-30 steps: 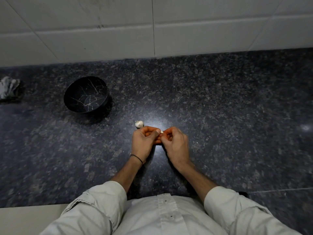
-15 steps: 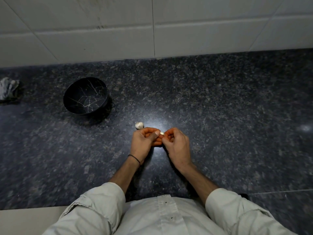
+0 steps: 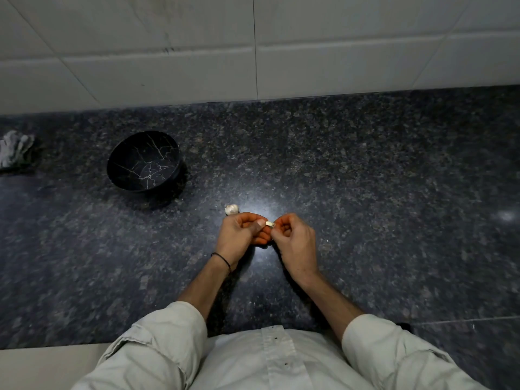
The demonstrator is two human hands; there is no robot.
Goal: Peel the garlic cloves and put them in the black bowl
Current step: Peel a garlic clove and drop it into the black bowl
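- Over the last second little has moved: your left hand (image 3: pixel 239 237) and right hand (image 3: pixel 295 243) stay together over the middle of the dark speckled granite tabletop (image 3: pixel 365 178), working the same spot.
- The small pale garlic clove (image 3: pixel 269 223) shows a little more between your fingertips than a second ago. Your left hand pinches it with curled fingers and thumb, and your right hand pinches its other end.
- That suggests the skin is only starting to come away. I cannot tell how much is off; the clove is too small to judge.
- The round black bowl with white crack-like veining (image 3: pixel 132 153) sits where it was, toward the back left of the tabletop, well apart from your hands, with no clove visible in it. The task looks to be at its start.
- A whitish piece of unpeeled garlic (image 3: pixel 232 209) lies on the tabletop just behind your left hand.
- A crumpled grey cloth (image 3: pixel 14 149) rests at the left edge.
- No brand, label or writing is readable anywhere.
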